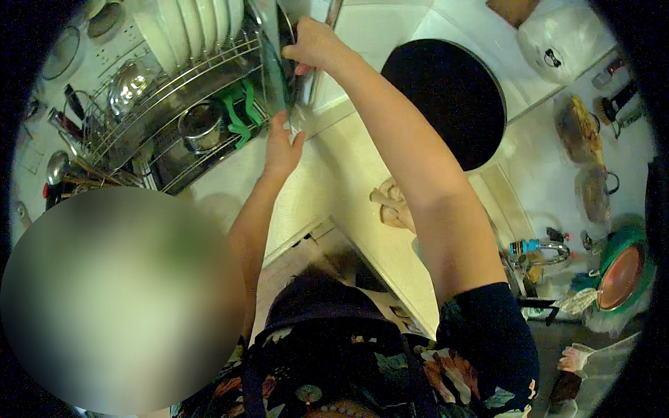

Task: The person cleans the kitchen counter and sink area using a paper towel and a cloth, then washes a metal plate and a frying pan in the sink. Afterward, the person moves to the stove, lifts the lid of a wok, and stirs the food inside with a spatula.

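At the right end of a two-tier wire dish rack, both my hands are on a flat, upright, see-through item with a teal tint, perhaps a glass lid or board. My right hand grips its far right side, fingers curled around the edge. Lower down, my left hand cups the near end, with its thumb apart. White plates stand in a row on the upper tier, just left of this item. Beneath them on the lower tier are a small metal pot and a green plastic piece.
A large black round pan or lid leans in the corner behind my right forearm. Beige crumpled cloth lies on the pale countertop. Utensils hang on the right wall near a green-rimmed pan. A blurred disc hides the lower left.
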{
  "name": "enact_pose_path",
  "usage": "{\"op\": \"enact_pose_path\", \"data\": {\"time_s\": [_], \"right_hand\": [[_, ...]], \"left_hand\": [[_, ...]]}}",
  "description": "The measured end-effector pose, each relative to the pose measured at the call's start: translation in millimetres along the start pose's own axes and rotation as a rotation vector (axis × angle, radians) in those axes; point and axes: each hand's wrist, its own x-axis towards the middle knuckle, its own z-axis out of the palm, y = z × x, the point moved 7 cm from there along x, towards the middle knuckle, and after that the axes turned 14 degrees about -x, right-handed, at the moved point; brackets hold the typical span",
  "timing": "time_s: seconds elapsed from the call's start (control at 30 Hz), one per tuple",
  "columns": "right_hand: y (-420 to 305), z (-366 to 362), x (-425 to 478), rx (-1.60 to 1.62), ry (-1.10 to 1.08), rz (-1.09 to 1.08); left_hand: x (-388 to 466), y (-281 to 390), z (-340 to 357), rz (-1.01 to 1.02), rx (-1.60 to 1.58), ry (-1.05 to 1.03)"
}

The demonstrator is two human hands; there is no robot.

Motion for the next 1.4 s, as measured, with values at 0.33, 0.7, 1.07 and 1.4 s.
{"op": "enact_pose_path", "data": {"time_s": [0.33,0.7,1.07,1.4], "right_hand": [[81.8,17.5,-178.0,0.223,-0.008,-0.007],[206.4,110.4,-408.5,-0.164,0.062,0.545],[248.9,39.5,-591.5,0.456,0.493,0.932],[384.2,-82.8,-816.9,-0.406,0.287,1.425]], "left_hand": [[-11.3,2.0,-3.2,0.004,-0.048,0.046],[-114.4,7.5,111.5,-0.004,0.095,-0.406],[-223.3,63.7,313.0,-0.675,-0.442,-1.095],[-343.5,24.7,513.6,-1.218,-0.782,-0.852]]}}
